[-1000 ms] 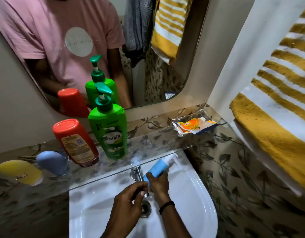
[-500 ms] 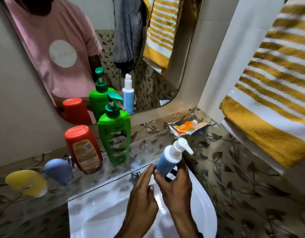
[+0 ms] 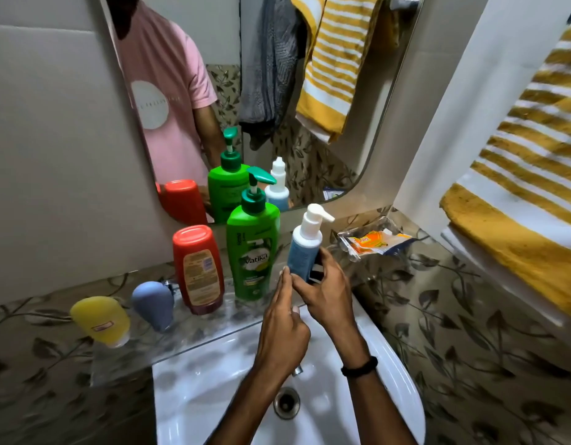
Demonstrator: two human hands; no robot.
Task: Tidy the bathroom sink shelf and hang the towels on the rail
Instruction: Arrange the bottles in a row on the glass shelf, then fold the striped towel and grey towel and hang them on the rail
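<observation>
- Nearest me is the white sink [image 3: 197,396], with its drain [image 3: 286,402] between my two forearms.
- My left hand [image 3: 282,335] is up over the basin with its fingers nearly straight; the tips touch the low left side of the blue pump bottle [image 3: 305,248], with nothing gripped.
- My right hand [image 3: 326,293], with a dark band [image 3: 359,367] on its wrist, has thumb and fingers curled round the bottle's lower part.
- The bottle leans slightly left, with its white pump head pointing right, at the front edge of the glass shelf [image 3: 213,326] (its base is behind my hands, so I cannot tell if it rests on the glass).
- Just left of it on the shelf stands the green pump bottle [image 3: 252,252], then the red bottle [image 3: 199,271] on its cap, a blue-grey squeeze bottle [image 3: 152,305] and a yellow one [image 3: 99,319].
- Right of the bottle, a clear dish [image 3: 379,221] holds orange sachets [image 3: 374,242].
- A yellow-striped towel [image 3: 518,187] hangs at far right.
- Behind everything, the mirror [image 3: 367,162] reflects the bottles and hanging towels.
</observation>
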